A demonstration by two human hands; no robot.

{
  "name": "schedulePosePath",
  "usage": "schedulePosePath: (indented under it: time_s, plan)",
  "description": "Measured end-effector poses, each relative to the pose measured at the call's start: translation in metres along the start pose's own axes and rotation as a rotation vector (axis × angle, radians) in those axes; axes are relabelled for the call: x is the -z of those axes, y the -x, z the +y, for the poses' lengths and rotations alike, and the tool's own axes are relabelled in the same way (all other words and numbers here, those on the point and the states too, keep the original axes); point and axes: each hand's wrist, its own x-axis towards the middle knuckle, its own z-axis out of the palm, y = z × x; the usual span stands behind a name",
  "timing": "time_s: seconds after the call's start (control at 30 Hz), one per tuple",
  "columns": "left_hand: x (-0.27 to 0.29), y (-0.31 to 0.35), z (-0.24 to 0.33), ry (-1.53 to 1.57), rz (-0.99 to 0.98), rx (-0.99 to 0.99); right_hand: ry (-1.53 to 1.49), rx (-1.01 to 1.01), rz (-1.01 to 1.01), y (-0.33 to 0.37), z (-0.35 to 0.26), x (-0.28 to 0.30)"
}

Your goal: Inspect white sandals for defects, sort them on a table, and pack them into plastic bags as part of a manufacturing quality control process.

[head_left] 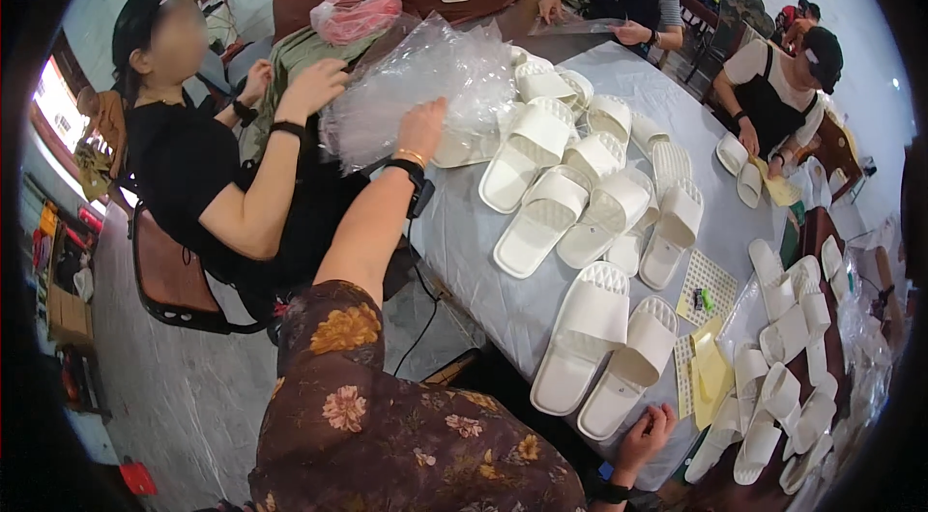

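Observation:
My left hand [421,131] reaches to a loose heap of clear plastic bags [425,77] at the back left of the table, its fingers closed at the edge of the film. By the table's near edge my right hand [646,437] is low beside a pair of white slippers, fingers loosely apart and holding nothing. That pair, a left slipper [580,338] and a right slipper [630,367], lies soles down with straps up. Behind it, several more white slippers [604,183] are piled and overlap, reaching back to the bags.
A grey-covered table [464,251] carries everything. Yellow sheets [710,372] and a dotted sticker sheet [701,285] lie right of the pair; more slippers [783,367] are at far right. One person [213,145] sits close on my left; two others work across the table. A cable [422,319] hangs below.

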Motion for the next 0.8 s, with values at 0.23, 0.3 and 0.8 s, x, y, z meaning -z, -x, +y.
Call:
schedulePosePath:
  time_s: [0.23,0.3,0.8]
  plan:
    - [0.011,-0.039,0.034,0.11,-0.063,0.101,0.033,-0.11,0.049,0.004,-0.017,0.012]
    - [-0.02,-0.027,-0.005,0.146,0.03,0.061,-0.03,-0.093,0.057,0.003,-0.013,0.006]
    - [-0.017,-0.022,0.027,-0.098,-0.076,0.004,-0.316,-0.205,0.05,-0.02,-0.024,0.032]
